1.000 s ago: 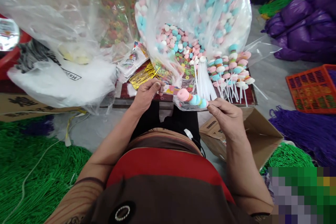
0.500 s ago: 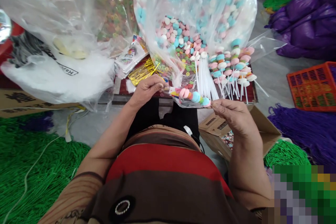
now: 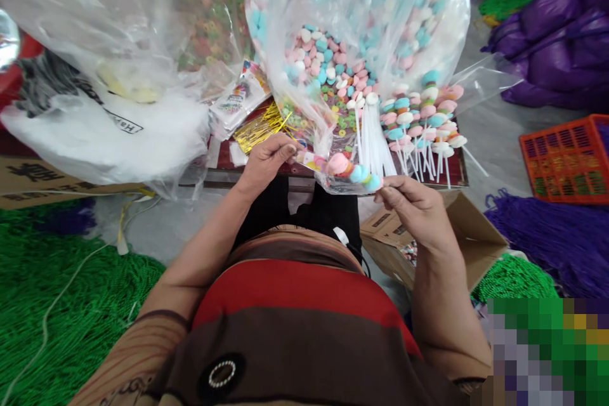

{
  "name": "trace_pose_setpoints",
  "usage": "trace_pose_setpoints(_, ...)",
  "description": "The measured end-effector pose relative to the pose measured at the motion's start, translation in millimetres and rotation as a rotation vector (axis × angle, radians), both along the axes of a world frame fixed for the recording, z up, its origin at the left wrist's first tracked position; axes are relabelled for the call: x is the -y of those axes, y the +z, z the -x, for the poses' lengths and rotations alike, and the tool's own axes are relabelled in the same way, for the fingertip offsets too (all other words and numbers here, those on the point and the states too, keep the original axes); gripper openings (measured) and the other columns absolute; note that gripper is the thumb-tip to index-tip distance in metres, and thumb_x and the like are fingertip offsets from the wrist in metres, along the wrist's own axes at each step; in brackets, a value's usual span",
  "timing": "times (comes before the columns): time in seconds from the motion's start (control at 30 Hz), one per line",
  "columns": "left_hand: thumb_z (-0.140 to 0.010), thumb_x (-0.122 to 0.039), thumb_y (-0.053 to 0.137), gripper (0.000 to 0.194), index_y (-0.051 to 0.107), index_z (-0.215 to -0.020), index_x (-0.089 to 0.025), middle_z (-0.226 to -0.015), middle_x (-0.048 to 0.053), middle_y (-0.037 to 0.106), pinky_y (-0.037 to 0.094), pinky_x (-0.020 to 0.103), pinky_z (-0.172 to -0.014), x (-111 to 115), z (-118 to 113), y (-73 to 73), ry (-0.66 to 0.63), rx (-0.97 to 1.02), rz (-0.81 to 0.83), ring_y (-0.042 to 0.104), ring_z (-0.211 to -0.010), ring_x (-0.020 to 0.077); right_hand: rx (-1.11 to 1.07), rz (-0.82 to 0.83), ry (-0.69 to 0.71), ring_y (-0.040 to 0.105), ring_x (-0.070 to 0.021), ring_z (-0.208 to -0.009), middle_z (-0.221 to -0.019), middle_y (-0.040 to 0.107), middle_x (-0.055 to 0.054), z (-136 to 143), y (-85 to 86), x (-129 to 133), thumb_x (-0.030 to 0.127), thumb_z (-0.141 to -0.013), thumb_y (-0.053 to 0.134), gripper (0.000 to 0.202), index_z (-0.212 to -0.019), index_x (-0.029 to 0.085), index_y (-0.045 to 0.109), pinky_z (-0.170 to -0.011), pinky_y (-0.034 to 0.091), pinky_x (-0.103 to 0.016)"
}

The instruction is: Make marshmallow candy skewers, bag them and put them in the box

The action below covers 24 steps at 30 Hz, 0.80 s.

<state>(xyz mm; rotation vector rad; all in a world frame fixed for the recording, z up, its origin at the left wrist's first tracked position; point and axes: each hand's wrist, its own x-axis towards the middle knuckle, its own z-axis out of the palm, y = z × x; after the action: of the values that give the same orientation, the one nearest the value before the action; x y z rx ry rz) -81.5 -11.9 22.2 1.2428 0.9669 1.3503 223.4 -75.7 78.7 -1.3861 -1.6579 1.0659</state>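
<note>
Between my hands, in front of the table edge, lies a candy skewer [image 3: 359, 174] of pink, blue and yellow-green pieces, partly inside a clear plastic bag [image 3: 333, 186]. My left hand [image 3: 272, 162] pinches the bag's printed end. My right hand [image 3: 412, 203] is closed at the skewer's other end, by the last blue and pink pieces; its stick is hidden by the fingers. Just beyond are white sticks [image 3: 373, 139] and a pile of finished-looking candy skewers [image 3: 421, 117]. Gold ties [image 3: 261, 130] and a stack of printed bags [image 3: 240, 101] sit beyond my left hand.
Large clear bags of pink, blue and white candies [image 3: 323, 57] and ring candies [image 3: 204, 25] cover the table's back. A white plastic bag [image 3: 109, 133] lies left. An open cardboard box [image 3: 387, 254] stands below right, near an orange crate [image 3: 566, 162] and purple strands [image 3: 552, 241].
The skewer has slid further left into the clear bag, toward my left hand. My right hand has moved slightly left with it.
</note>
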Motion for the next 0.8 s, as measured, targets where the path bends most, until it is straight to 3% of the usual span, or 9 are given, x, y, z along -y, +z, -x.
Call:
trace_pose_setpoints(0.17,-0.082,-0.062,0.076,0.042,0.08,-0.08,-0.02,-0.068,0.001,0.063,0.047,0.029,-0.065,5,-9,-0.8,0.006,0.035,-0.017,0.056,-0.062,0.0125,-0.286,-0.014,-0.194,0.038,-0.0085,-0.048,-0.066,0.053,0.005,37,-15.0,-10,0.052,-0.089,0.071,0.028,-0.095,0.025,0.063,-0.043,0.03,-0.023)
trace_pose_setpoints(0.23,-0.085,-0.061,0.073,0.041,0.081,-0.083,-0.022,-0.069,0.002,0.065,0.047,0.03,-0.067,7,-12,0.8,0.001,-0.019,-0.067,0.057,-0.065,0.0136,-0.338,0.004,-0.23,0.047,-0.0104,-0.055,-0.07,0.055,0.004,60,-18.3,-16,0.051,-0.083,0.075,0.031,-0.098,0.026,0.065,-0.046,0.036,-0.023)
trace_pose_setpoints(0.37,-0.089,-0.062,0.068,0.041,0.082,-0.084,-0.024,-0.076,0.004,0.071,0.051,0.034,-0.079,7,-13,7.9,-0.013,-0.166,-0.18,0.063,-0.075,0.0173,-0.402,0.158,-0.148,0.061,-0.0162,-0.073,-0.08,0.065,-0.001,91,-15.5,-23,0.052,-0.076,0.078,0.039,-0.102,0.024,0.071,-0.056,0.049,-0.026)
trace_pose_setpoints(0.5,-0.091,-0.061,0.067,0.041,0.083,-0.084,-0.024,-0.081,0.006,0.074,0.052,0.034,-0.079,8,-13,11.8,-0.068,-0.23,-0.263,0.066,-0.079,0.0184,-0.499,0.269,-0.083,0.058,-0.0146,-0.07,-0.07,0.062,0.002,98,-13.9,-25,0.047,-0.069,0.086,0.034,-0.09,0.022,0.074,-0.06,0.05,-0.027)
trace_pose_setpoints(0.63,-0.094,-0.051,0.067,0.033,0.084,-0.088,-0.023,-0.082,0.006,0.075,0.052,0.029,-0.076,11,-16,8.9,-0.152,-0.283,-0.409,0.068,-0.079,0.0159,-0.513,0.326,-0.035,0.053,-0.0116,-0.064,-0.063,0.059,0.004,99,-25.3,-28,0.041,-0.057,0.093,0.033,-0.071,0.02,0.072,-0.062,0.048,-0.026)
trace_pose_setpoints(0.8,-0.099,-0.037,0.064,0.024,0.081,-0.094,-0.021,-0.079,0.004,0.074,0.048,0.023,-0.068,12,-19,4.5,-0.134,-0.314,-0.61,0.065,-0.074,0.0114,-0.488,0.287,-0.099,0.041,-0.0068,-0.057,-0.061,0.055,0.005,103,-41.4,-21,0.047,-0.065,0.088,0.038,-0.061,0.018,0.064,-0.054,0.035,-0.022)
